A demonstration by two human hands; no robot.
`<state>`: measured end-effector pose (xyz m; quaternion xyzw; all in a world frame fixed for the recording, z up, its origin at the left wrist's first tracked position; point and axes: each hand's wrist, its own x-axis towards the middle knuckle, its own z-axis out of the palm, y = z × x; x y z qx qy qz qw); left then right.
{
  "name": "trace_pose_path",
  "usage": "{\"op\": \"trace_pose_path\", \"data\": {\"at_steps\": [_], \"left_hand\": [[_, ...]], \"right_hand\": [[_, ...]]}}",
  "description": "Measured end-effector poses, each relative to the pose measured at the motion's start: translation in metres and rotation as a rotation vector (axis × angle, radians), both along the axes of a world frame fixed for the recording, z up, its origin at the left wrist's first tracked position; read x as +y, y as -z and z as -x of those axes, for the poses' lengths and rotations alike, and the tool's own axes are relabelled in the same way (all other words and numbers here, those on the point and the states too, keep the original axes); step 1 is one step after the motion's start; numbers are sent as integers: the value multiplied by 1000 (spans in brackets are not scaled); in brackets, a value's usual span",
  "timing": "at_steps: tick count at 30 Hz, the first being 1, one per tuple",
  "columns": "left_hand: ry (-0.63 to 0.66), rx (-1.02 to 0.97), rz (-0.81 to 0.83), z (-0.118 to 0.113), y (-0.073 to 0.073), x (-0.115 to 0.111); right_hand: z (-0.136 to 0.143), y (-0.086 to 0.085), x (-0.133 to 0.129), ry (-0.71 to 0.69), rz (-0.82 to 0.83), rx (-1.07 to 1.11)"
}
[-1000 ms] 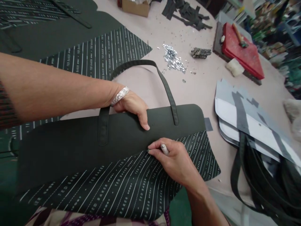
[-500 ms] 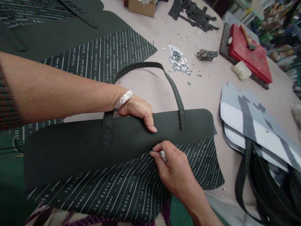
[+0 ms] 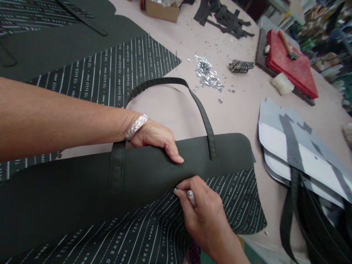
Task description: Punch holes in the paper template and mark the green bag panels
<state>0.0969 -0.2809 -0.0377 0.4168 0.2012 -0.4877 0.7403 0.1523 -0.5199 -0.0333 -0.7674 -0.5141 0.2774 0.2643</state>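
A dark green-black bag panel (image 3: 68, 183) with a strap handle (image 3: 202, 110) lies before me, its striped "TED BAKER SPORT" lining (image 3: 242, 198) folded out below. My left hand (image 3: 156, 135) reaches through the handle and grips the panel's upper edge, thumb in front, other fingers hidden behind. Faint lettering (image 3: 174, 167) shows pressed in the panel below the thumb. My right hand (image 3: 202, 209) is closed, thumb and forefinger pinched where panel and lining meet. A white rod-like tool (image 3: 191, 198) sticks out of its grip. A tiny shiny bit shows at the fingertips, too small to name.
Loose silver metal bits (image 3: 207, 73) are scattered on the pale table. Behind lie dark fabric strips (image 3: 222, 18) and a cardboard box (image 3: 162, 11). A hammer (image 3: 287, 44) rests on a red board (image 3: 291, 62). Grey-white panels (image 3: 291, 146) with dark straps are stacked at right; another bag piece (image 3: 90, 47) lies upper left.
The panel and both hands sit slightly lower in view, and the panel's left side reaches nearer. The pressed lettering now shows more plainly. Both hands keep the same hold.
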Motion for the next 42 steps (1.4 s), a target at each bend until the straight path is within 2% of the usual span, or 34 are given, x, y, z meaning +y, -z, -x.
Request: {"op": "trace_pose_path", "data": {"at_steps": [9,18,25,32,42], "left_hand": [[-37,-2,29,0,3,-2],[71,-8,-77,-3,-4,7],[11,41,-71,0,-6,5],[-10,-25,5,4,-1,2],[63,-71,-73,-2,-4,8]], "right_hand": [[1,4,7,120,3,-23],[-1,1,-1,24,-94,60],[0,-2,4,52,-56,76],[2,0,14,134,1,-66],[0,3,0,50,-118,36]]}}
